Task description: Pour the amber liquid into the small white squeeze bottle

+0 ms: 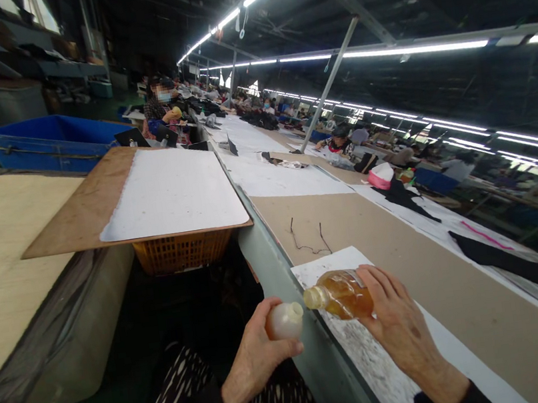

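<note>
My left hand (260, 347) is closed around a small whitish bottle (285, 321), its open neck tipped up to the right. In my right hand (402, 323) lies a larger clear bottle (346, 293) with amber liquid, tilted nearly on its side. The mouth of the amber bottle is close to the neck of the small one; whether liquid passes between them I cannot tell. Both bottles are held above the edge of the table, over a stained white sheet (368, 362). A pair of glasses (312, 247) rests just beyond the sheet.
To the left a brown board (79, 216) bears a white sheet (172, 196), above an orange basket (183, 251). Behind stands a blue bin (57, 140). Dark fabric (527, 271) lies on the right. Co-workers sit along the long table farther off.
</note>
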{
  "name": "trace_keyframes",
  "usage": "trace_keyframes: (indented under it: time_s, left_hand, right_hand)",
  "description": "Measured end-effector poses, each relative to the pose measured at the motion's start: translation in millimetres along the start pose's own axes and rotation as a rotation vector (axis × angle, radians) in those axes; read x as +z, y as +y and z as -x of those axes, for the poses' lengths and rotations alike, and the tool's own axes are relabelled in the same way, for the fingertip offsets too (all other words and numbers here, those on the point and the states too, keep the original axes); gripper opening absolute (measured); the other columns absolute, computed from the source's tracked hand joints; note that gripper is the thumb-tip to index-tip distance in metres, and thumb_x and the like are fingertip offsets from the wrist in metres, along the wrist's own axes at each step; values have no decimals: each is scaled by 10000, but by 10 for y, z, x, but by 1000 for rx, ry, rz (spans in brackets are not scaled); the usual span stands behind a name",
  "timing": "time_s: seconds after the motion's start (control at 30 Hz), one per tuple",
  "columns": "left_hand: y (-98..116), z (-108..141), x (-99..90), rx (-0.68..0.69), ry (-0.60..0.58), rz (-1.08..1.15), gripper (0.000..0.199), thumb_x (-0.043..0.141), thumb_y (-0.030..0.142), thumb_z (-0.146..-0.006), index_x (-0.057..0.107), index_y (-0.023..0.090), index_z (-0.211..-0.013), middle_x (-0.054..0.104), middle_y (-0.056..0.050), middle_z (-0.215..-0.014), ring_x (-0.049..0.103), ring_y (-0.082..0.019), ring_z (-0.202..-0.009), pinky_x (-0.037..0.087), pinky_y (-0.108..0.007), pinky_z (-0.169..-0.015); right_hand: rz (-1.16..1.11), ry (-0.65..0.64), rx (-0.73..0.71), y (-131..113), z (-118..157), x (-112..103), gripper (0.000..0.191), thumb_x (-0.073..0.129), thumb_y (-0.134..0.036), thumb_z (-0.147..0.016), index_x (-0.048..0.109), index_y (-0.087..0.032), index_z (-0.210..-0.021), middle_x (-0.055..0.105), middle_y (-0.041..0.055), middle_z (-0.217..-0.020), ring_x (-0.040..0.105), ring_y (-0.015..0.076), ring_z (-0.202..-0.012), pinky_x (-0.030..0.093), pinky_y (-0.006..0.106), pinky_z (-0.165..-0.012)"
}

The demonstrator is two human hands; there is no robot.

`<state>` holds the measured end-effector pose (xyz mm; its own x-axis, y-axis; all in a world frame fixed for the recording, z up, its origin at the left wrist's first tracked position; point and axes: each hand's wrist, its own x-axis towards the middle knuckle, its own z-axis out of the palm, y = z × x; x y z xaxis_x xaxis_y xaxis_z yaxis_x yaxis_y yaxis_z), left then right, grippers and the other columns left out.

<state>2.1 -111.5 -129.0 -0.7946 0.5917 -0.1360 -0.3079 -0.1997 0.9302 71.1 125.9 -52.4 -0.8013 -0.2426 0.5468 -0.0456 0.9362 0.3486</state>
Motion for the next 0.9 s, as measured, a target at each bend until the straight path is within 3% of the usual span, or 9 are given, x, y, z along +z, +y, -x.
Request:
trace_keyframes:
  time_s: [0.17, 0.53, 0.9]
  left_hand:
    - [7, -6, 19, -4, -6, 20, 655, 712, 188, -513, 441, 160, -1109, 486, -28, -930, 444, -137, -790, 379, -230, -627]
    - [-74, -25, -16, 28, -3, -51, 647, 736, 175, -536, 464, 184, -1123, 504, -37, -1003, 459, -153, -866, 388, -243, -709]
    - [-74, -11, -23, 29, -26, -34, 637, 736, 172, -542, 461, 191, -1116, 499, -27, -974, 474, -153, -849, 386, -245, -684]
  right_hand:
    - [15, 23, -26, 8, -17, -17, 439, 332, -372, -934, 415, -68, -1240, 479, 158, -1207, 426, 300, -1126, 406, 452, -944]
    - [54, 23, -59, 47, -16, -42, 418, 355, -324, -920, 407, -68, -1247, 473, 167, -1222, 413, 304, -1148, 384, 450, -955]
    - [61, 6, -68, 63, -15, -68, 406, 376, -296, -904, 410, -75, -1242, 469, 166, -1230, 411, 315, -1147, 380, 470, -957]
